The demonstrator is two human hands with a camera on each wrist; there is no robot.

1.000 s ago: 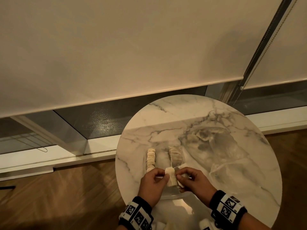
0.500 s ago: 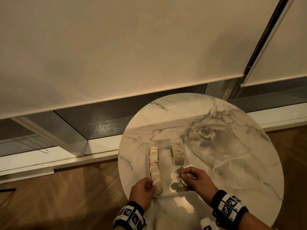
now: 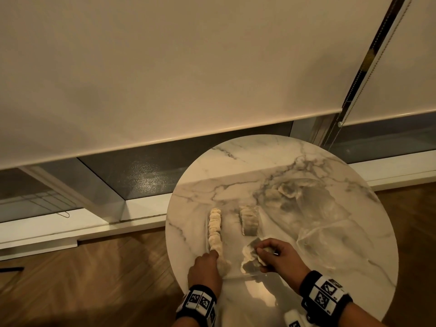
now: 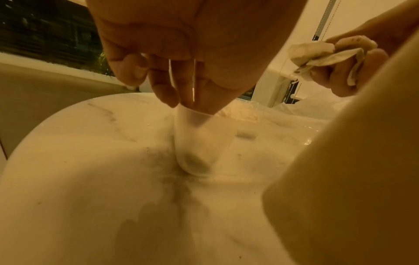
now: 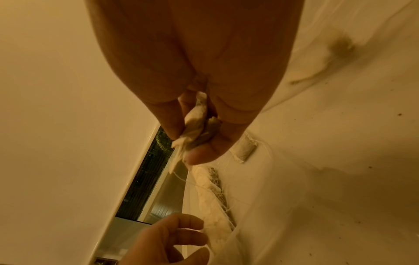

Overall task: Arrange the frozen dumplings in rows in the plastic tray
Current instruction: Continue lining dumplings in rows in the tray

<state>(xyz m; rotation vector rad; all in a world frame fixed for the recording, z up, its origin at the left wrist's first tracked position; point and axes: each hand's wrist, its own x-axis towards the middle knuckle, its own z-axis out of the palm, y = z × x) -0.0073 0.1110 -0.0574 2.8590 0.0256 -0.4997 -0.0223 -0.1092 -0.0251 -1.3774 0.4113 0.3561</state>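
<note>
A clear plastic tray (image 3: 232,232) lies on the round marble table (image 3: 259,156). A long left row of dumplings (image 3: 215,227) runs toward me, and a short right row (image 3: 249,220) sits at the far end. My left hand (image 3: 213,256) reaches the near end of the left row with loosely extended fingers (image 5: 192,233) touching it at the tray's rim. My right hand (image 3: 262,254) hovers over the tray's near right part and pinches a clump of stuck-together dumplings (image 3: 250,252), which the right wrist view shows between thumb and fingers (image 5: 195,129).
A crumpled clear plastic bag (image 3: 318,220) lies on the table right of the tray, with a few dumplings (image 3: 287,191) at its far end. The table's edge is close on the left, above a wooden floor. A window frame and roller blind stand behind.
Both hands held the dumplings together over the tray's near end. The left hand then carried one to the near end of the left row; the right hand kept the clump.
</note>
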